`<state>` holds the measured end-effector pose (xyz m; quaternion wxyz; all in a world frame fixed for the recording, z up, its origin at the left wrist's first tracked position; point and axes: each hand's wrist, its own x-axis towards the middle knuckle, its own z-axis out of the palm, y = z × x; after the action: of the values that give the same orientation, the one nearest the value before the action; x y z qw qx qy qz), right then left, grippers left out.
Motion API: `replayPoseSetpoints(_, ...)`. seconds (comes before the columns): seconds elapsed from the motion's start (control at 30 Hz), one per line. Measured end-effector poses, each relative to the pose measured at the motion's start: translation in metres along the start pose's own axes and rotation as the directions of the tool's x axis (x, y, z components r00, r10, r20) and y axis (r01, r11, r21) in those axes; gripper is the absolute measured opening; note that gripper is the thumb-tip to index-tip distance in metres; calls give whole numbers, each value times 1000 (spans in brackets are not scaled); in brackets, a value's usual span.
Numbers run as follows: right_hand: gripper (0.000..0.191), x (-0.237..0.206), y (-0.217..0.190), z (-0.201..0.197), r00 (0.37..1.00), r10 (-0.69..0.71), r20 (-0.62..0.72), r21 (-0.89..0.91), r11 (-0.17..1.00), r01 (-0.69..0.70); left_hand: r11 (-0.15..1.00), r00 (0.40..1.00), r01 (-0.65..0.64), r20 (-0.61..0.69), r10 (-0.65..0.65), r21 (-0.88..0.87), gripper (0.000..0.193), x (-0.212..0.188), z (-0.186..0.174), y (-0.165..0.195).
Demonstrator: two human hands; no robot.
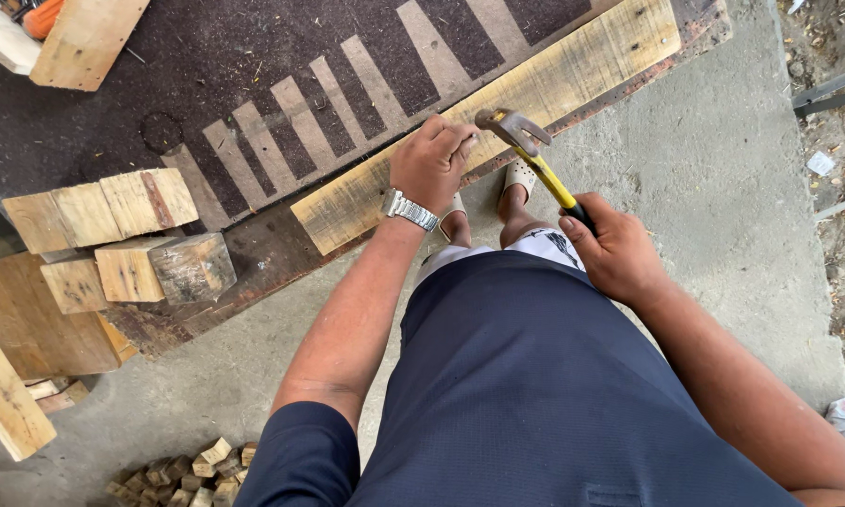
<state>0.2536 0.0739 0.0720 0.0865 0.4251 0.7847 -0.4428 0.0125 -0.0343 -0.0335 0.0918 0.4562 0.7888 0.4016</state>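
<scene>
Both hands work at the near edge of a low desk, seen from above by a camera on the person's head. Left hand (432, 164), with a silver wristwatch (409, 209) on its wrist, is curled closed with the fingers bunched on a long pale wooden plank (573, 80); whether it pinches something small there cannot be told. Right hand (615, 249) is wrapped firmly around the black grip of a claw hammer (532, 155) with a yellow shaft. The hammer's metal head is raised just beside the left hand's fingers, above the plank's near edge.

The plank lies slantwise along the front edge of the desk (113, 103), which is covered in a dark, rough mat. Thin wooden slats (347, 94) lie in a row on that mat, each meeting the plank's far side. On the desk to the left sits a cluster of chunky wooden blocks (131, 244), stacked and touching one another. More boards show at the top left corner.

Below the hands, the person's dark blue shirt and two feet in light sandals (521, 174) show against a grey concrete floor (723, 235). A heap of small wood offcuts (192, 474) lies on the floor at lower left.
</scene>
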Motion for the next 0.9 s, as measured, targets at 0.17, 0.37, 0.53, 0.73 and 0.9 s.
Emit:
replayPoseSetpoints(0.17, 30, -1, -10, -1, 996, -80, -33, -18, 997, 79, 999, 999, 33, -10, -34, -31, 9, 0, 0, -1)
replayPoseSetpoints(0.37, 28, 6, -10, 1, 999, 17, 28, -139, 990, -13, 997, 996, 76, 48, -75, 0, 12, 1, 0, -4)
replayPoseSetpoints(0.53, 29, -2, -4, 2, 995, -87, -40, -13, 996, 86, 998, 999, 34, 16, -33, -56, 8, -3, 0, -7)
replayPoseSetpoints(0.73, 24, 6, -12, 4, 999, -43, -7, -122, 992, 42, 999, 999, 32, 13, -31, -32, 11, 1, -2, -3)
replayPoseSetpoints(0.9, 19, -18, -19, -19, 969, -224, -108, 0, 974, 225, 940, 967, 247, -8, -256, -235, 37, 0, -28, -15)
